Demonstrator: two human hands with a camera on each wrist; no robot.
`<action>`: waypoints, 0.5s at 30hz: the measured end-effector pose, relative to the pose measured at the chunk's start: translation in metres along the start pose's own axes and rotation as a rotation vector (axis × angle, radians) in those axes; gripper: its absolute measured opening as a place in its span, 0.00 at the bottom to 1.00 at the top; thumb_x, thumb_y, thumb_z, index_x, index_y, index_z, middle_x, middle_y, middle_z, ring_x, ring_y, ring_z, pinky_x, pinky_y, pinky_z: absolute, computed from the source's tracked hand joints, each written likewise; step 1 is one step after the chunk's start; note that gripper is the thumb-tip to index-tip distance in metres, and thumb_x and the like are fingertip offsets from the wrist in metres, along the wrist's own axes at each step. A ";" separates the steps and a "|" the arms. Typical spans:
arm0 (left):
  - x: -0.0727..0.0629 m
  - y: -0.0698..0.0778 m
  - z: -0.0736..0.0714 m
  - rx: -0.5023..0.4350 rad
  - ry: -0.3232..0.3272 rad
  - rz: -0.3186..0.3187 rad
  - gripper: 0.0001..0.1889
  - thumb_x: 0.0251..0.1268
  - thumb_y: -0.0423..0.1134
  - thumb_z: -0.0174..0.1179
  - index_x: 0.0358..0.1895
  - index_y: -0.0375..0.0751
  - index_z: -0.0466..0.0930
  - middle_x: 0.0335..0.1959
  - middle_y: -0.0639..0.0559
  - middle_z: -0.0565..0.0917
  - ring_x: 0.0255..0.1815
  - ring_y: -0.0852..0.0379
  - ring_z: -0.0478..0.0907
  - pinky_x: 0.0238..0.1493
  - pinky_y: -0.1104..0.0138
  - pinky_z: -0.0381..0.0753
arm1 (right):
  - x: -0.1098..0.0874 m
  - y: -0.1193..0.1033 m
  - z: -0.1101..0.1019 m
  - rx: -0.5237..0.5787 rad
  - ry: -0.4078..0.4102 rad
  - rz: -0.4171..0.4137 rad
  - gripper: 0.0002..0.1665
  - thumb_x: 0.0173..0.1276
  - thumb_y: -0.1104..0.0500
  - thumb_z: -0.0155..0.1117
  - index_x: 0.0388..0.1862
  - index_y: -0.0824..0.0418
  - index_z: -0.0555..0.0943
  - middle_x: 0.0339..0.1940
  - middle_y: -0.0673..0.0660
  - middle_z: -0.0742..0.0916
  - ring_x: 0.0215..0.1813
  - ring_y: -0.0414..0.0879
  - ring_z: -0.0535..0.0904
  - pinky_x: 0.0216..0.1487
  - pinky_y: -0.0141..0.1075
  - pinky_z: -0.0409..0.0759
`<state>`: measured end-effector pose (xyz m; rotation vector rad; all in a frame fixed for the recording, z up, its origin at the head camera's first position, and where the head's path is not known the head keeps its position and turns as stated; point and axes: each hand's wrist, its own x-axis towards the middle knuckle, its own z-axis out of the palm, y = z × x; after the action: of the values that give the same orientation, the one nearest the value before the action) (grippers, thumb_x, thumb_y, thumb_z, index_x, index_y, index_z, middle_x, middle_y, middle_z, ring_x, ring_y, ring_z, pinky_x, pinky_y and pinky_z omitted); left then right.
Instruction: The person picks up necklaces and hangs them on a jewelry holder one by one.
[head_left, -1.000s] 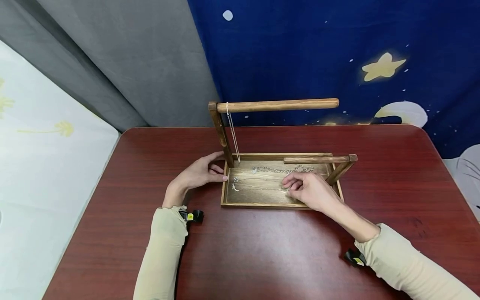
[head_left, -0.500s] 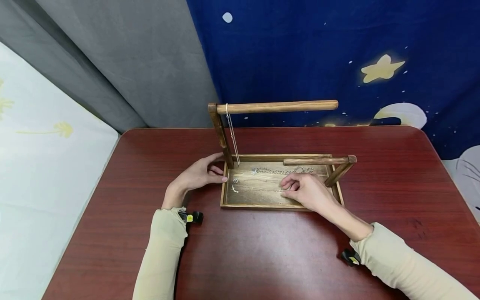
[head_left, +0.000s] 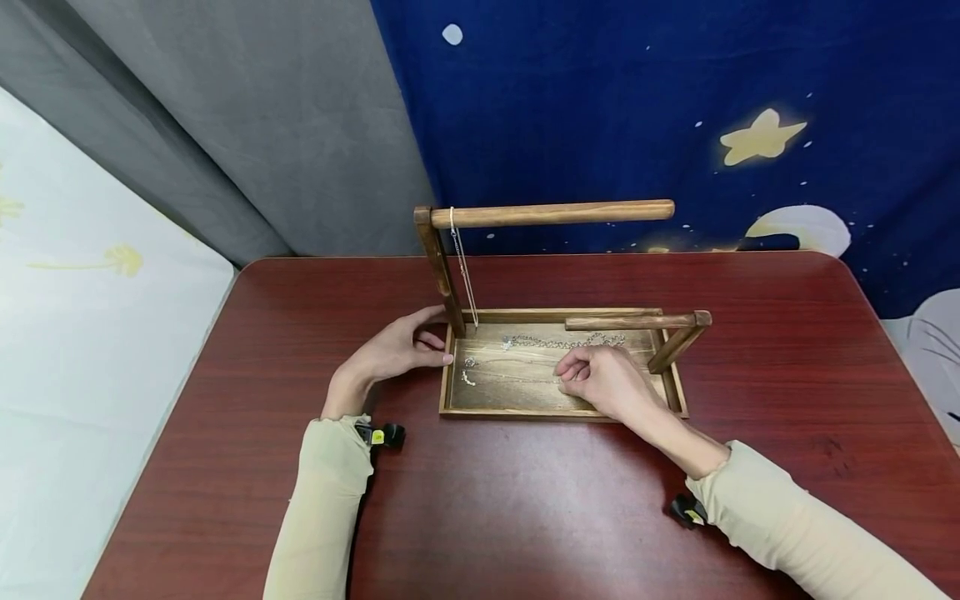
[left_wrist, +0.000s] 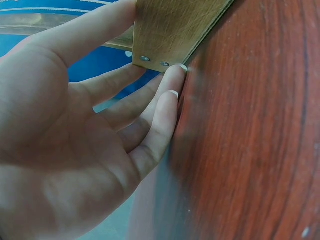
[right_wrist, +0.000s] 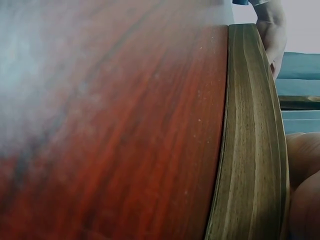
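Brown wood makes up the tray [head_left: 510, 400], which rests on a reddish table [head_left: 480, 500]. A tall post [head_left: 441, 275] at the tray's left end carries a long bar [head_left: 555, 214] high above the tray; a shorter post [head_left: 678, 346] at the tray's right end carries a short bar [head_left: 630, 322]. One necklace [head_left: 465, 275] hangs looped over the long bar, close to the tray's left end. Within the tray, a thick chain [head_left: 562, 342] lies toward the back wall. Farther forward in the tray come a round-pendant chain [head_left: 470, 362] and a curved-pendant chain [head_left: 468, 378], with both pendants near the left wall.

The left hand [head_left: 397, 346] grips the tray's left end, its thumb at the left wall, apart from the bent fingers at the rear corner. Over the tray's right half, the right hand [head_left: 613, 379] has its fingers curled in close together; thumb and forefinger pinch the right end of the curved-pendant chain.

Behind the tray hang a gray curtain [head_left: 300, 125] and a blue cloth [head_left: 600, 100] printed with stars.
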<state>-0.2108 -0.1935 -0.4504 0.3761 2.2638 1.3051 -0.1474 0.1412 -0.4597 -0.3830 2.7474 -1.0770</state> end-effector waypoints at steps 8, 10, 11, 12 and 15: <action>0.000 0.001 0.000 -0.003 0.002 0.002 0.46 0.60 0.33 0.71 0.78 0.39 0.53 0.53 0.34 0.80 0.48 0.47 0.82 0.48 0.63 0.81 | 0.001 0.000 0.000 -0.031 0.018 0.010 0.04 0.57 0.56 0.77 0.30 0.49 0.87 0.23 0.40 0.83 0.29 0.35 0.78 0.35 0.33 0.75; 0.000 0.001 0.000 -0.003 0.002 0.005 0.45 0.60 0.33 0.71 0.78 0.39 0.53 0.55 0.34 0.79 0.48 0.47 0.82 0.48 0.64 0.81 | 0.000 0.000 0.000 -0.032 0.015 0.012 0.04 0.58 0.56 0.77 0.30 0.49 0.88 0.23 0.40 0.84 0.29 0.35 0.78 0.35 0.33 0.76; 0.000 0.001 0.000 -0.003 0.001 0.007 0.45 0.60 0.33 0.71 0.78 0.39 0.53 0.56 0.34 0.79 0.49 0.47 0.82 0.48 0.64 0.81 | 0.000 0.000 0.000 -0.031 0.011 0.011 0.04 0.58 0.56 0.77 0.30 0.49 0.88 0.23 0.40 0.84 0.29 0.35 0.78 0.35 0.33 0.76; 0.000 0.001 0.000 -0.002 0.001 0.010 0.45 0.60 0.33 0.71 0.78 0.39 0.54 0.58 0.35 0.78 0.49 0.47 0.82 0.48 0.64 0.81 | 0.000 0.000 0.001 -0.032 0.009 0.008 0.03 0.59 0.56 0.76 0.30 0.49 0.88 0.23 0.40 0.84 0.29 0.35 0.78 0.34 0.33 0.76; 0.001 0.000 0.001 -0.001 -0.001 0.014 0.45 0.60 0.33 0.71 0.78 0.39 0.54 0.59 0.35 0.77 0.49 0.47 0.82 0.48 0.64 0.81 | -0.001 0.000 0.001 -0.037 0.003 0.002 0.03 0.59 0.57 0.76 0.30 0.49 0.88 0.23 0.40 0.83 0.29 0.35 0.78 0.33 0.33 0.76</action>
<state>-0.2109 -0.1925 -0.4507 0.3935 2.2636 1.3126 -0.1466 0.1411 -0.4608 -0.3842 2.7736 -1.0285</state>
